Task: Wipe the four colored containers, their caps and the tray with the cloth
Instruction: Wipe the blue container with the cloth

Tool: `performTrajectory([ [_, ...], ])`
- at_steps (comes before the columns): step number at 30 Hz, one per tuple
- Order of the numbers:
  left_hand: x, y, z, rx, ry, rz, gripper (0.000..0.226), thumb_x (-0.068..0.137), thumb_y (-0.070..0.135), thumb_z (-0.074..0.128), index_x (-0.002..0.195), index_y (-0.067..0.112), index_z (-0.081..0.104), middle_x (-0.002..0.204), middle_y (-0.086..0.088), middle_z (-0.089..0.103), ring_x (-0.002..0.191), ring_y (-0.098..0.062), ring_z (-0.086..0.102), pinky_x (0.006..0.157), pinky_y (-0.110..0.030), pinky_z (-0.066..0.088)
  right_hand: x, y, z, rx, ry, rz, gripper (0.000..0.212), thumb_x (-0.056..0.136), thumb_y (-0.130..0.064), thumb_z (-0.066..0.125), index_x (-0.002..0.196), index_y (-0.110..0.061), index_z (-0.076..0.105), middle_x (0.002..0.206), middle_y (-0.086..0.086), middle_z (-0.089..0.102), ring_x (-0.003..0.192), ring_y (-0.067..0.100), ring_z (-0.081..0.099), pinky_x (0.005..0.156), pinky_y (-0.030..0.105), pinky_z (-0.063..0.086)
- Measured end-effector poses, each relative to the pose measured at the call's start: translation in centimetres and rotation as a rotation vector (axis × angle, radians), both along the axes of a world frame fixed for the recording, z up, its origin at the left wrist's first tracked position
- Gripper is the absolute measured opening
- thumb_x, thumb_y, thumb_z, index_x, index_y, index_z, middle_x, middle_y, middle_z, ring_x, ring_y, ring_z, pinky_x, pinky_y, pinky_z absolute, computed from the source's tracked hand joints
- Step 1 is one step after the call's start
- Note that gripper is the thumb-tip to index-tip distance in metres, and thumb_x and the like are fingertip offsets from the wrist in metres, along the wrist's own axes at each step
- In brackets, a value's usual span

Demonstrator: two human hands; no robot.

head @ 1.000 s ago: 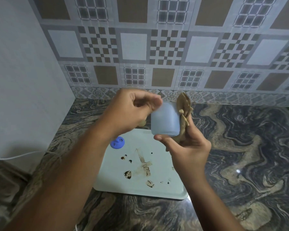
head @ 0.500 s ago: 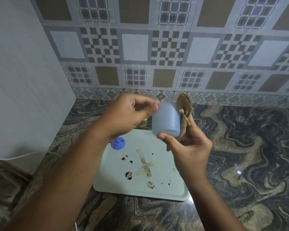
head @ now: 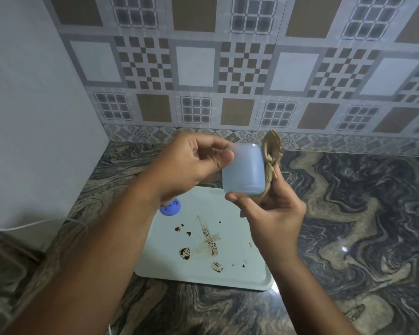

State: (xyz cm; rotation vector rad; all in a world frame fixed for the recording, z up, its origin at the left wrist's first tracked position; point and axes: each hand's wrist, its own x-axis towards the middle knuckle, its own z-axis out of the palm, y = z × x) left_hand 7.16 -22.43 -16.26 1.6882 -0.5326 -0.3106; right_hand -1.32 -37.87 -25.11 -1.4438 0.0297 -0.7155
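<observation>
A pale blue container (head: 243, 171) is held in the air above the tray, lying on its side. My left hand (head: 191, 163) grips its left end with thumb and fingers. My right hand (head: 271, 213) holds a beige cloth (head: 272, 155) against the container's right side, thumb under the container. Below lies a white tray (head: 169, 262) with brown stains and dark crumbs on it. A dark blue cap (head: 170, 208) sits at the tray's far left corner, partly behind my left wrist. No other containers are in view.
The tray rests on a dark marbled counter (head: 348, 226) in a corner. A patterned tile wall (head: 228, 68) stands behind and a plain wall on the left. A white cable (head: 22, 226) runs along the left edge.
Both hands keep the container and cloth in about the same spot. My left hand's fingers have shifted on the container's end, which looks slightly turned.
</observation>
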Motion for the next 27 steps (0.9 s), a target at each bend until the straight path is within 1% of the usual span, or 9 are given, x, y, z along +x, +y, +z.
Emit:
performTrajectory([
  [4, 0.7, 0.5, 0.1, 0.069, -0.037, 0.034, 0.03, 0.068, 0.036, 0.076, 0.093, 0.02, 0.077, 0.094, -0.011, 0.076, 0.095, -0.031, 0.073, 0.08, -0.046, 0.062, 0.5, -0.4, 0.2, -0.257, 0.0, -0.048, 0.1, 0.066, -0.033, 0.098, 0.146, 0.002, 0.051, 0.104, 0.01, 0.078, 0.081, 0.021, 0.075, 0.07, 0.037, 0.064],
  [7, 0.9, 0.2, 0.4, 0.173, -0.14, 0.07, 0.029, 0.075, 0.041, 0.079, 0.099, 0.026, 0.078, 0.092, 0.001, 0.077, 0.09, -0.02, 0.074, 0.074, -0.051, 0.062, 0.9, -0.3, 0.0, -0.296, -0.012, -0.028, 0.098, 0.069, -0.034, 0.096, 0.147, 0.003, 0.05, 0.115, 0.014, 0.076, 0.09, 0.022, 0.076, 0.077, 0.038, 0.064],
  [11, 0.6, 0.0, 0.3, 0.062, -0.105, 0.088, 0.038, 0.077, 0.046, 0.073, 0.108, 0.025, 0.076, 0.101, 0.004, 0.077, 0.095, -0.015, 0.074, 0.077, -0.049, 0.062, 1.0, 0.4, 0.5, 0.04, -0.019, 0.004, 0.091, 0.06, -0.017, 0.091, 0.142, 0.001, 0.057, 0.09, 0.013, 0.076, 0.068, 0.008, 0.061, 0.067, 0.021, 0.059],
  [14, 0.8, 0.1, 0.0, -0.001, -0.015, 0.105, 0.025, 0.076, 0.035, 0.072, 0.096, 0.021, 0.077, 0.095, 0.001, 0.077, 0.096, -0.02, 0.074, 0.081, -0.049, 0.061, 1.1, 0.3, 0.4, 0.038, -0.005, 0.039, 0.087, 0.062, -0.018, 0.094, 0.141, -0.003, 0.06, 0.071, 0.017, 0.067, 0.061, 0.017, 0.054, 0.058, 0.025, 0.056],
  [16, 1.1, 0.1, -0.1, 0.039, -0.066, 0.129, 0.014, 0.077, 0.031, 0.077, 0.088, 0.023, 0.076, 0.089, 0.0, 0.077, 0.091, -0.023, 0.074, 0.076, -0.051, 0.062, 1.3, 0.0, 0.3, -0.087, -0.024, 0.009, 0.09, 0.064, -0.023, 0.095, 0.143, -0.001, 0.057, 0.083, 0.016, 0.075, 0.063, 0.023, 0.063, 0.064, 0.03, 0.062],
  [20, 0.9, -0.4, 0.2, 0.193, -0.242, 0.128, 0.008, 0.081, 0.031, 0.08, 0.088, 0.028, 0.076, 0.081, 0.013, 0.074, 0.082, -0.019, 0.072, 0.069, -0.049, 0.062, 1.4, -0.6, -0.4, -0.279, -0.036, -0.022, 0.1, 0.068, -0.03, 0.097, 0.148, 0.003, 0.048, 0.132, 0.009, 0.071, 0.102, 0.019, 0.074, 0.08, 0.042, 0.064],
  [22, 0.6, -0.5, 0.1, 0.145, -0.233, 0.125, 0.021, 0.081, 0.038, 0.077, 0.1, 0.027, 0.077, 0.088, 0.013, 0.075, 0.087, -0.013, 0.072, 0.075, -0.044, 0.063, 1.1, -0.3, -0.2, -0.127, -0.018, -0.001, 0.095, 0.063, -0.018, 0.096, 0.145, 0.002, 0.053, 0.122, 0.013, 0.075, 0.09, 0.013, 0.073, 0.08, 0.031, 0.063],
  [24, 0.6, -0.4, -0.3, 0.062, -0.132, 0.113, 0.031, 0.084, 0.037, 0.071, 0.111, 0.021, 0.075, 0.1, 0.007, 0.076, 0.095, -0.01, 0.072, 0.084, -0.042, 0.061, 0.8, 0.0, 0.1, 0.034, -0.014, 0.001, 0.088, 0.06, -0.015, 0.091, 0.14, -0.002, 0.059, 0.096, 0.018, 0.077, 0.069, 0.009, 0.065, 0.066, 0.019, 0.058],
  [27, 0.7, -0.2, -0.6, -0.018, 0.039, 0.06, 0.021, 0.085, 0.025, 0.07, 0.103, 0.015, 0.075, 0.098, 0.001, 0.077, 0.093, -0.016, 0.074, 0.078, -0.038, 0.062, 0.7, 0.0, 0.1, 0.083, -0.008, 0.007, 0.083, 0.06, -0.016, 0.09, 0.138, -0.004, 0.062, 0.068, 0.016, 0.066, 0.057, 0.015, 0.054, 0.055, 0.02, 0.052],
])
